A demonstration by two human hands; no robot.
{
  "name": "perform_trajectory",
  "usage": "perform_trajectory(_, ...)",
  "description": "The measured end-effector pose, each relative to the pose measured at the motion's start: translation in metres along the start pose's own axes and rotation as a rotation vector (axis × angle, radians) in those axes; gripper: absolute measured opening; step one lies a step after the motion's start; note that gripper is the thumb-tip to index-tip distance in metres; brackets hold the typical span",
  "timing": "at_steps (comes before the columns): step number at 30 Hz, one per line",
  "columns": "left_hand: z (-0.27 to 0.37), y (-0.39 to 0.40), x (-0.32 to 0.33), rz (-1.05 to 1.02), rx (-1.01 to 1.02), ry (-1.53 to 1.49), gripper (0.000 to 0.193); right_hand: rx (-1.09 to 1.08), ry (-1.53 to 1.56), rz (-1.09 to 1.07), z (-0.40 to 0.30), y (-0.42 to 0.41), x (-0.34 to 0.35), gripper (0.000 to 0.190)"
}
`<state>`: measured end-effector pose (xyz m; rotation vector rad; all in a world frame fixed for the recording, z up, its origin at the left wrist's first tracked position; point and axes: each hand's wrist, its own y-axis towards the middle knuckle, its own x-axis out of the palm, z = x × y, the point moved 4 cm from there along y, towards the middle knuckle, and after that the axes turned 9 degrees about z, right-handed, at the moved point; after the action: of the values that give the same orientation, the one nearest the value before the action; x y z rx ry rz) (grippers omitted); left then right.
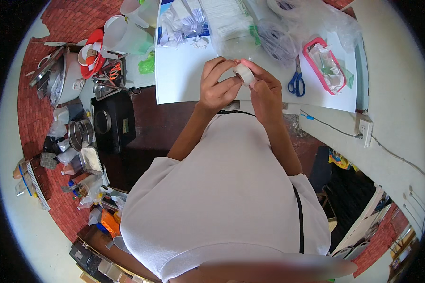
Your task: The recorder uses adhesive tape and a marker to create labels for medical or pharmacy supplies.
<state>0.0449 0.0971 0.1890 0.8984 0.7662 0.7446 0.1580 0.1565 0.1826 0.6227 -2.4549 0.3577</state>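
A small roll of whitish tape (246, 74) is held up between both hands, above the near edge of a white table (184, 88). My left hand (217, 83) grips its left side with the fingertips. At its right side, my right hand (267, 90) pinches the roll and its upper rim between thumb and fingers. To the right of the hands lie scissors with blue handles (296, 85). A pink-rimmed plastic basket (306, 53) holding white wrappers stands farther right. Beyond the hands are clear bags of plastic forks (187, 21) and a bag of white items (228, 24).
Clear plastic bags (276, 42) lie at the table's far right. Translucent pitchers (127, 35) and a green plastic bag (147, 63) are at the left. A black appliance (115, 122) stands lower left. A wall outlet (366, 131) with a plugged-in cord is at the right.
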Motion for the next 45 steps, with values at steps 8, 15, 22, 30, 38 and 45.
perform_trajectory(8, 0.002, 0.000, 0.001, -0.047, 0.025, 0.017, 0.020, -0.001, -0.020, 0.005, 0.000, 0.002, -0.003, 0.038)
perform_trajectory(15, 0.001, -0.001, 0.003, -0.033, -0.019, 0.018, 0.018, 0.030, -0.019, -0.007, 0.003, 0.003, -0.003, 0.037)
perform_trajectory(22, 0.005, -0.003, 0.005, -0.047, -0.083, 0.116, 0.021, 0.013, -0.131, 0.026, 0.006, 0.009, -0.007, 0.033)
perform_trajectory(30, 0.004, 0.009, -0.002, -0.052, -0.354, -0.095, 0.034, 0.082, -0.069, -0.011, 0.000, 0.019, -0.037, 0.031)
perform_trajectory(38, -0.001, 0.005, 0.012, -0.054, -0.534, -0.241, 0.027, 0.189, 0.146, 0.071, 0.006, 0.017, -0.030, 0.037)
perform_trajectory(45, 0.010, -0.003, 0.020, -0.030, -0.137, -0.139, 0.033, 0.301, 0.337, 0.008, 0.004, 0.013, -0.019, 0.041)
